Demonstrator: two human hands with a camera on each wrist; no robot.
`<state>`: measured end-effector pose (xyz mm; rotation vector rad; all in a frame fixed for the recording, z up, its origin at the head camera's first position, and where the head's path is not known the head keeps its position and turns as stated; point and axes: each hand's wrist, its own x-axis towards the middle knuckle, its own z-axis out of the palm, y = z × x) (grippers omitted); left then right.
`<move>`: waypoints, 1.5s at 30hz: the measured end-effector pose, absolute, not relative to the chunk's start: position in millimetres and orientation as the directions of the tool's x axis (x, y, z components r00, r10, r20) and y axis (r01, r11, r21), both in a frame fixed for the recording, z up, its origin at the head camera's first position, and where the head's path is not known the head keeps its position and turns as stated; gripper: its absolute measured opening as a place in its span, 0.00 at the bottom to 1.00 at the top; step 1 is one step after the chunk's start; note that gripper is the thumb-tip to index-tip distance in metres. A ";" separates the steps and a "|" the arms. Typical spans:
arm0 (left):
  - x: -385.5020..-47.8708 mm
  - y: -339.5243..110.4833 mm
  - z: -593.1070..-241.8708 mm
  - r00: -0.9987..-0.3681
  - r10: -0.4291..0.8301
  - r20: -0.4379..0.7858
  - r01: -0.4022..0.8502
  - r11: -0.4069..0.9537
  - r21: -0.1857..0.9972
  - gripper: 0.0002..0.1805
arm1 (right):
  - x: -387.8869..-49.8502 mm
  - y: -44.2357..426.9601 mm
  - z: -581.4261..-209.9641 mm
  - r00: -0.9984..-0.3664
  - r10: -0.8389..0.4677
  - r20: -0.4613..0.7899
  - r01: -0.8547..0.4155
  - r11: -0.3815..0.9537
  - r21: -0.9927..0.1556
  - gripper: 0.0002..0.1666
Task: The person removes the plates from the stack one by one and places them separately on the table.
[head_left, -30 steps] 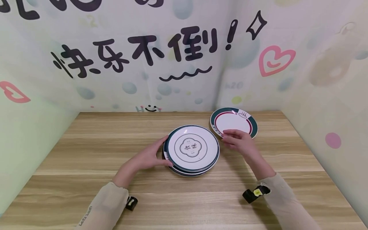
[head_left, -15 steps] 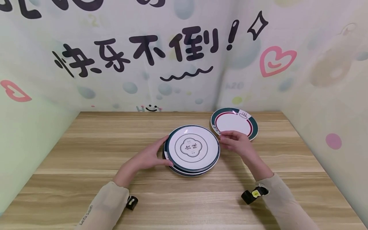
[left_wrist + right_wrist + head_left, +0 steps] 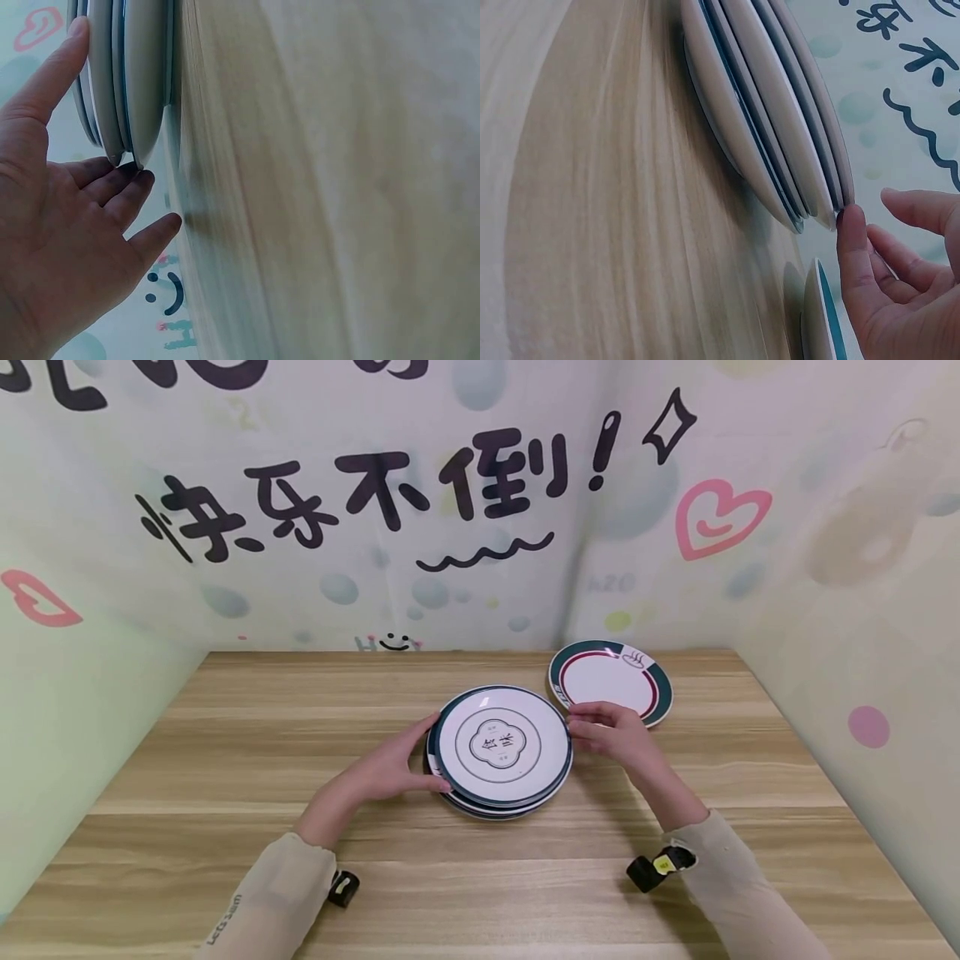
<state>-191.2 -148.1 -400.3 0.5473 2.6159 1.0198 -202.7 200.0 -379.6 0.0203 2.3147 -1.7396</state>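
Note:
A stack of several plates (image 3: 540, 747) lies near the middle of the table; the top one is white with a dark green rim and a flower-shaped emblem. My left hand (image 3: 382, 770) rests against the stack's left side, thumb and fingers spread along the rims. In the left wrist view, the fingers (image 3: 116, 196) are nearly straight and touch the plate edges. On the other side, my right hand (image 3: 618, 737) has its fingertips at the upper right rim. The right wrist view shows one fingertip (image 3: 850, 219) touching the edge of the upper plates.
Behind my right hand, a separate plate (image 3: 662, 689) with a green and red border lies at the table's back right, partly covered by the hand. A printed cloth wall (image 3: 285, 610) stands along the back of the wooden table (image 3: 315, 693).
My right hand has moved slightly left, from the front of the separate plate to the stack's right rim. The left hand and the plates have stayed where they were.

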 end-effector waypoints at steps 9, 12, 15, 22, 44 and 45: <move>-191.5 -147.9 -401.5 -0.888 0.445 -0.115 0.245 0.669 0.702 0.62 | -203.2 197.8 -380.5 -0.973 -0.151 -0.175 0.121 0.314 -0.942 0.27; -191.1 -147.7 -400.9 -0.889 0.442 -0.117 0.242 0.671 0.701 0.62 | -203.1 197.0 -379.4 -0.973 -0.165 -0.163 0.098 0.343 -0.934 0.27; -191.0 -147.6 -400.4 -0.889 0.443 -0.114 0.244 0.669 0.702 0.62 | -203.5 196.2 -378.5 -0.972 -0.169 -0.162 0.086 0.385 -0.919 0.28; -191.3 -147.9 -400.8 -0.889 0.443 -0.115 0.243 0.669 0.702 0.62 | -204.9 194.8 -380.1 -0.973 -0.181 -0.145 0.052 0.439 -0.897 0.28; -191.7 -147.8 -400.2 -0.889 0.441 -0.122 0.244 0.684 0.687 0.62 | -207.6 188.4 -380.9 -0.987 -0.145 -0.069 -0.028 0.575 -0.818 0.26; -191.9 -147.9 -400.2 -0.889 0.442 -0.122 0.247 0.685 0.686 0.62 | -207.7 188.2 -380.7 -0.987 -0.144 -0.069 -0.027 0.580 -0.814 0.26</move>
